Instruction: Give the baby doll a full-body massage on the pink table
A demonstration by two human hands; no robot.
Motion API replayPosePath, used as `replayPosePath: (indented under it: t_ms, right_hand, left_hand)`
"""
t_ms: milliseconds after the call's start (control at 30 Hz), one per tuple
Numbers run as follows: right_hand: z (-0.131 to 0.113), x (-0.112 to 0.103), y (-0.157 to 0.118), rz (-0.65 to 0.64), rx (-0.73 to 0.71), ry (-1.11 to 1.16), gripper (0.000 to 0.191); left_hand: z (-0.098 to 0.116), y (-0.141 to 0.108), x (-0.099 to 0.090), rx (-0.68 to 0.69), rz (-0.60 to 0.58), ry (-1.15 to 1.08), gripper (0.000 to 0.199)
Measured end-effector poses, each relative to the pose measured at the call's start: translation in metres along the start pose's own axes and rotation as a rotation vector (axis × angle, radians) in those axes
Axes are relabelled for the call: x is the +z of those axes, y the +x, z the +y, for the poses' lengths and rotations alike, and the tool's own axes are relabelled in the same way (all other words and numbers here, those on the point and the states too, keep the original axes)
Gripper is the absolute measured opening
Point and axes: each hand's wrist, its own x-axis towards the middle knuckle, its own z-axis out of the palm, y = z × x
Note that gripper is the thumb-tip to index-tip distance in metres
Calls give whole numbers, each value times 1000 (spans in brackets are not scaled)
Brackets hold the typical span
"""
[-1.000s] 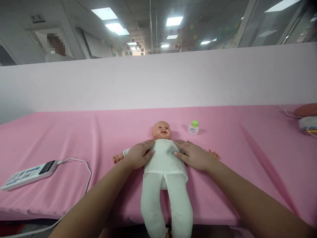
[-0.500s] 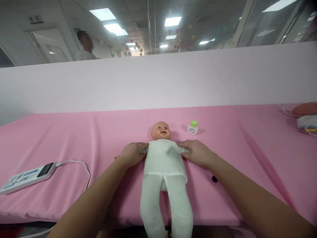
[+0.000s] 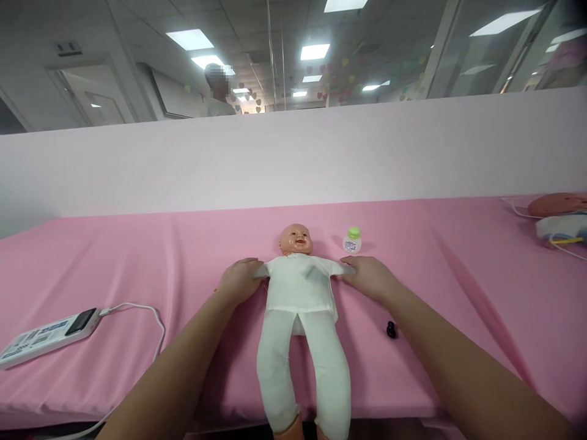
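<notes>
On its back on the pink sheet (image 3: 192, 256) lies a baby doll (image 3: 300, 287) in a white top and white trousers, its head away from me and its feet at the near edge. My left hand (image 3: 241, 281) is closed round the sleeved arm on the left. On the other side my right hand (image 3: 367, 275) grips the doll's other arm by the sleeve. Both arms stick out sideways from the body; the doll's hands are mostly hidden. A small clear bottle with a green cap (image 3: 352, 241) stands just beyond my right hand.
A white device with a dark screen (image 3: 50, 336) and a cable lies at the left. A small black object (image 3: 391, 330) is beside my right forearm. Part of another doll (image 3: 557, 205) shows at the far right. Behind a white partition (image 3: 293, 159) is a person (image 3: 219, 91).
My hands have slid outward along the doll's sleeves, and more of both sleeves shows. The bare feet have come into view. The person behind the partition has moved right.
</notes>
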Motion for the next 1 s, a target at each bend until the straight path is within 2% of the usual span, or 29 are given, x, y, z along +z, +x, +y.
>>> replayPosePath:
  t_ms: [67,200,333,400,533,733,867,1000]
  right_hand:
    - [15,-8,-4,-43,21,24,58]
    - [39,-26,-10,-101,91,-4,52]
    - [43,-37,-11,-208,143,-65,29]
    - [42,-37,-10,-224,161,-63,27]
    - [48,-33,-5,-198,222,5,42]
    - [68,-28,-1,-241,263,117,41]
    - [76,-28,0,-214,281,326,45]
    - [75,-29,-4,-236,283,644,48]
  left_hand:
    - [-13,-8,-7,-56,-1,-12,36]
    - [-49,-19,-21,-199,-86,40,49]
    - [-72,-21,-28,-318,-164,33,35]
    - [-74,-20,-29,-343,-153,9,33]
    - [-71,-20,-28,-339,-164,1,34]
    - [-84,-22,-25,-431,-154,-43,48]
    - [-91,-21,-21,-453,-185,-126,40]
    - [-89,-21,-19,-519,-50,-314,39]
